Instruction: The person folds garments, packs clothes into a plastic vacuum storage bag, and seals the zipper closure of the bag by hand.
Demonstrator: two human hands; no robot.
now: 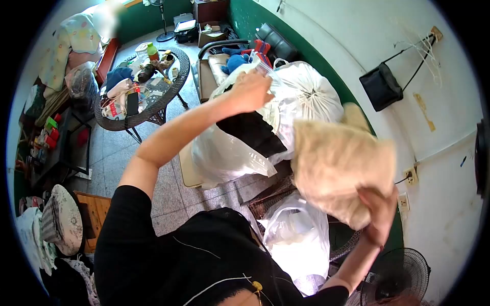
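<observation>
My left hand [251, 91] is closed on the upper edge of a large translucent plastic bag [224, 160], holding its mouth up. Inside the bag's opening lies black cloth [252, 133]. Off to the right, my right hand [378, 213] grips the lower edge of a folded beige cloth [339, 163], fluffy-looking and blurred by motion. That cloth hangs beside the opening, apart from my left hand. Behind both stands a stuffed white drawstring bag [306, 89]. Nearer my body, a second white plastic bag [298, 237] sits upright below the beige cloth.
A round wicker table [178, 76] at the left carries a phone [132, 103], bottles and clutter. A blue plush toy [236, 64] lies behind the bags. By the right wall are a standing fan [395, 278] and a hanging black handbag [382, 86]. A sun hat [64, 219] rests lower left.
</observation>
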